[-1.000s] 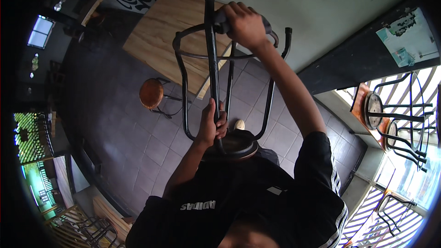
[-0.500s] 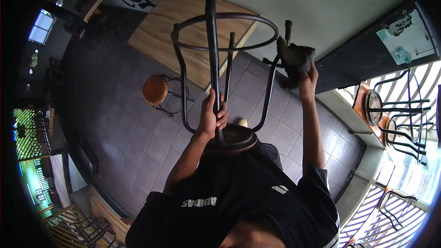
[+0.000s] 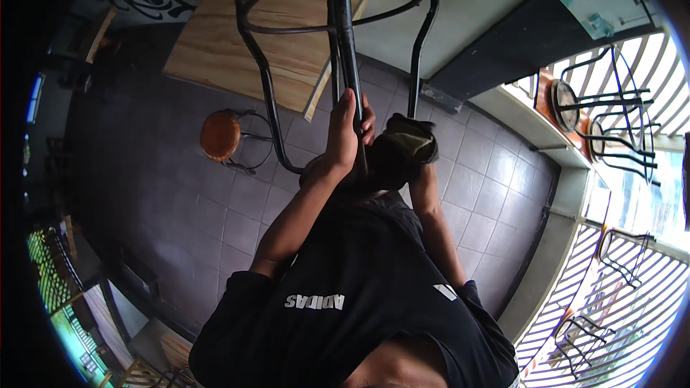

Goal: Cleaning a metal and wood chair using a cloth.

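Observation:
An upside-down stool [image 3: 346, 29] with black metal legs and a round foot ring stands up in front of me, its seat end low against my body. My left hand [image 3: 347, 129] is wrapped round its nearest leg, partway along. In my right hand [image 3: 423, 177] is a dark, bunched cloth [image 3: 411, 141], pressed by the lower end of the right leg, close to the seat. The cloth hides most of the fingers and part of the seat.
Beyond the stool is a wooden table [image 3: 244, 43]; a second stool [image 3: 221, 136] with an orange-brown seat stands to the left on the tiled floor. At right, upturned stools [image 3: 568, 105] rest on a wooden ledge beside slatted windows. A dark wall panel [image 3: 496, 47] runs behind.
My right hand has brought the cloth down the right leg, from near its tip toward the seat. My left hand keeps its hold on the near leg. The view has shifted.

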Demonstrator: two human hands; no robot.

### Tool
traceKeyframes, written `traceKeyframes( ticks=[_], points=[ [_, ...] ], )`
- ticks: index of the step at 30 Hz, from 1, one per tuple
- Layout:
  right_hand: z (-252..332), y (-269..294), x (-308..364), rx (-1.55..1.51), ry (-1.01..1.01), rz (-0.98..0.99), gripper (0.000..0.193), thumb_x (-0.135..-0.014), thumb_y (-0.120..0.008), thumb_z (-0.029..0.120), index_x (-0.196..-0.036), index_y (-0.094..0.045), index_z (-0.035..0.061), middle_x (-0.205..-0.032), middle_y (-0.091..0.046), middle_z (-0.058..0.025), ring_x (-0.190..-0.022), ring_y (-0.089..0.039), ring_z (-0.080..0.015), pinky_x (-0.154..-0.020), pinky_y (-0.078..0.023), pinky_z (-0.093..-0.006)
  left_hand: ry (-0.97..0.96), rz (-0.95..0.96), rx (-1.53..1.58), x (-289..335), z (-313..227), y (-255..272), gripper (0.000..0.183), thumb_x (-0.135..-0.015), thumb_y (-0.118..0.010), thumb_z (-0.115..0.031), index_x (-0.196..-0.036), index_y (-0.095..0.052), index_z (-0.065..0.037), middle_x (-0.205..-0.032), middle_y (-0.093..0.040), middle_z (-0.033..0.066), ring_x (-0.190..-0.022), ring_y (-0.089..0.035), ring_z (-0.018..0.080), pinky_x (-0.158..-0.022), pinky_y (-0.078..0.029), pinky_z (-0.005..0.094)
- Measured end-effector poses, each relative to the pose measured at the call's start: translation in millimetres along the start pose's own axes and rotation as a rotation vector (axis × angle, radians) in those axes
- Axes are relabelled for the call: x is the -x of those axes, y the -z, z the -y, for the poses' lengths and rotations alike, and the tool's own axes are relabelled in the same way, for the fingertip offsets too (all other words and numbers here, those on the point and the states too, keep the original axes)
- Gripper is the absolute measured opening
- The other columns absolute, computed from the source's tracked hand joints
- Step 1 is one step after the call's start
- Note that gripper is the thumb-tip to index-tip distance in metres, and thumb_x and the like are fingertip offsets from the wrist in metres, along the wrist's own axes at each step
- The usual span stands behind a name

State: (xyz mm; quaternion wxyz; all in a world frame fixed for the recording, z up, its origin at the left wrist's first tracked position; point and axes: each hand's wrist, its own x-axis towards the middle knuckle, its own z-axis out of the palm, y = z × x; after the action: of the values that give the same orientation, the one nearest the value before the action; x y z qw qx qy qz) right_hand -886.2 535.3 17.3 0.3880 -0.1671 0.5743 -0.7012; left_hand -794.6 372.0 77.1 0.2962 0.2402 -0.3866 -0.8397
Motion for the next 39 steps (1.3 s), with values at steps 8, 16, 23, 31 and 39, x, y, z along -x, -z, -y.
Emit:
traceKeyframes(
  ticks=[8,16,23,31,39],
  points=[
    [54.1,-34.6,17.0,0.322,-0.263,0.420,0.072,-0.076,-0.066,0.030,-0.133,-0.036,-0.0037,-0.134,-0.041,-0.0174,-0.125,-0.038,-0.0229,-0.105,-0.030,-0.0336,-0.133,0.228,-0.046,5.2,21.8,7.8,0.037,-0.099,-0.027,-0.038,-0.095,-0.047,-0.006,-0.105,-0.058,0.0140,-0.104,-0.053,0.0215,-0.099,-0.031,0.0372],
    [36.5,-46.8,8.8,0.509,-0.366,0.364,0.049,-0.075,-0.070,0.025,-0.107,-0.051,-0.0075,-0.105,-0.057,-0.0169,-0.097,-0.057,-0.0211,-0.082,-0.046,-0.0325,0.068,0.415,-0.395,7.6,11.5,20.9,0.070,-0.092,-0.023,-0.060,-0.136,-0.036,-0.007,-0.130,-0.048,0.0170,-0.125,-0.039,0.0195,-0.107,-0.024,0.0354],
    [23.8,-26.4,-5.0,0.011,-0.360,0.289,0.042,-0.074,-0.063,0.021,-0.109,-0.052,-0.0015,-0.098,-0.058,-0.0101,-0.091,-0.055,-0.0187,-0.082,-0.044,-0.0292,-0.253,0.187,-0.915,-8.6,-6.2,25.2,0.059,-0.096,-0.035,-0.047,-0.128,-0.042,0.001,-0.115,-0.053,0.0173,-0.119,-0.045,0.0249,-0.101,-0.032,0.0334],
    [21.1,36.4,-20.8,-0.200,-0.387,0.189,0.042,-0.076,-0.056,0.016,-0.116,-0.049,0.0019,-0.102,-0.057,-0.0082,-0.094,-0.055,-0.0197,-0.084,-0.045,-0.0314,0.265,0.114,0.322,7.3,46.6,116.7,0.050,-0.090,-0.040,-0.057,-0.099,-0.051,-0.009,-0.078,-0.061,0.0097,-0.085,-0.061,0.0277,-0.079,-0.048,0.0416],
    [55.7,97.2,-36.2,-0.685,-0.316,0.266,0.060,-0.081,-0.047,0.034,-0.128,-0.041,-0.0024,-0.126,-0.051,-0.0181,-0.116,-0.049,-0.0313,-0.102,-0.037,-0.0425,0.325,0.111,0.460,22.9,28.7,59.4,0.035,-0.097,-0.031,-0.048,-0.092,-0.041,-0.014,-0.051,-0.029,-0.0045,-0.030,-0.019,0.0042,-0.029,-0.018,0.0189]
  ],
)
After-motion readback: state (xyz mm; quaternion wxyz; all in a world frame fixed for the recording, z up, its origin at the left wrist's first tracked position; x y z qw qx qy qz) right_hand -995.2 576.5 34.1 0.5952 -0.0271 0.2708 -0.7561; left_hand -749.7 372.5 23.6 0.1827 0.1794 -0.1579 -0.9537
